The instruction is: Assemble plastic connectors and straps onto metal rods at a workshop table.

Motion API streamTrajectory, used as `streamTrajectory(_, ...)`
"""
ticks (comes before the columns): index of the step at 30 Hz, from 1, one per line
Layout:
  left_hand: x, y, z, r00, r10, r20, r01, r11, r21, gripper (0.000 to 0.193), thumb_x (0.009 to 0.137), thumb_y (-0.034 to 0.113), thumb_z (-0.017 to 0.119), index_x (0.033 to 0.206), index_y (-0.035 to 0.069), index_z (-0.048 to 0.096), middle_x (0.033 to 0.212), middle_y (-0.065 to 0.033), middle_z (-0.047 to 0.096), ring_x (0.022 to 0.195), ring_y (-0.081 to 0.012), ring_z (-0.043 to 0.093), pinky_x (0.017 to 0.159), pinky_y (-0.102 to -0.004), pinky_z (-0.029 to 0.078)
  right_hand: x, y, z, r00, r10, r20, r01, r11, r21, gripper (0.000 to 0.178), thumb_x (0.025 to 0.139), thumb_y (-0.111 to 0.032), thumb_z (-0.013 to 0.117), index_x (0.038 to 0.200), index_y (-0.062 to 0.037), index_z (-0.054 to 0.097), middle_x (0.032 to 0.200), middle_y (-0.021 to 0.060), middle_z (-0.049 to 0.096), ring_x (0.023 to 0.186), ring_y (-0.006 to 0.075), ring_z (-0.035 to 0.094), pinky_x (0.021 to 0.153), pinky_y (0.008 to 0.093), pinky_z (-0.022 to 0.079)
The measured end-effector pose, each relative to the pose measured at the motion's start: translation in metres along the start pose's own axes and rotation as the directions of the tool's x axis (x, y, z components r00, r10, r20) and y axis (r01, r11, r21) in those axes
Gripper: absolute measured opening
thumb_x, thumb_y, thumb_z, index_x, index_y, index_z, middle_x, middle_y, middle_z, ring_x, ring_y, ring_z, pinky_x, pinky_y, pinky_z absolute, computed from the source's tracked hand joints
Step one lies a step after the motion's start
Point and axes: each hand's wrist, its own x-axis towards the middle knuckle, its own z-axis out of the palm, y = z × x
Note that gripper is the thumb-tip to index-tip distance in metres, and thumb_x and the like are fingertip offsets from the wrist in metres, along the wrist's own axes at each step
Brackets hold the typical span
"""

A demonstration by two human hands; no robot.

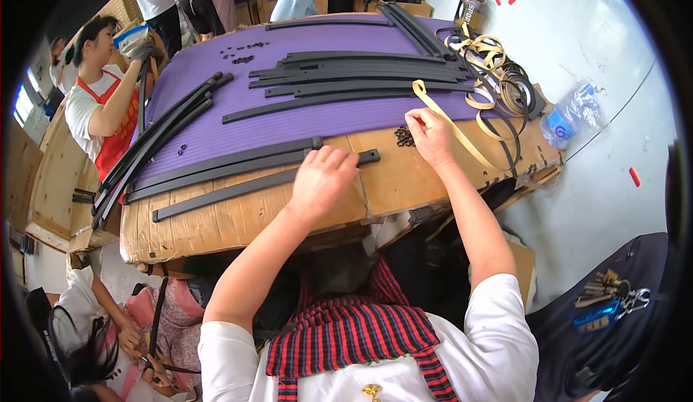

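Note:
My left hand is over a flat black bar lying along the table's near edge. Its fingers are curled, and what they may grip is hidden; the bar's holed end sticks out to their right. Just behind lie more black bars, their right ends by my left fingertips. My right hand is raised with thumb and fingers pinched together, over a little heap of small black pieces. Anything in that pinch is too small to make out. Beside it a pale yellow strap runs past in a loop.
Black bars lie stacked on the purple mat, with small black parts behind. Tangled straps hang over the right edge. A plastic bottle bag is on the floor. Co-workers work at left and lower left.

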Motion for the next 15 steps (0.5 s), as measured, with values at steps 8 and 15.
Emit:
streamTrajectory(8, 0.003, 0.007, 0.036, 0.989, -0.148, -0.007, 0.148, 0.988, -0.037, 0.022, 0.075, 0.014, 0.062, 0.095, 0.007, 0.061, 0.089, -0.0059, 0.061, 0.085, -0.0236, 0.054, 0.075, -0.0347, 0.043, -0.022, -0.027, -0.015, 0.96, -0.209, 0.184, 0.253, 0.93, -0.265, 0.005, 0.073, -0.006, 0.063, 0.077, -0.0026, 0.062, 0.076, 0.0068, 0.059, 0.076, 0.0231, 0.055, 0.069, 0.0326, 0.045)
streamTrajectory(15, 0.007, 0.004, 0.033, 0.985, -0.17, 0.003, 0.168, 0.971, -0.169, 0.02, 0.075, 0.013, 0.062, 0.094, 0.007, 0.062, 0.09, -0.0069, 0.062, 0.084, -0.0257, 0.055, 0.075, -0.0352, 0.044, -0.021, -0.026, -0.012, 0.894, -0.235, 0.38, 0.406, 0.786, -0.467, 0.01, 0.073, -0.01, 0.063, 0.082, -0.0066, 0.065, 0.081, 0.0028, 0.056, 0.083, 0.0213, 0.052, 0.074, 0.0327, 0.043)
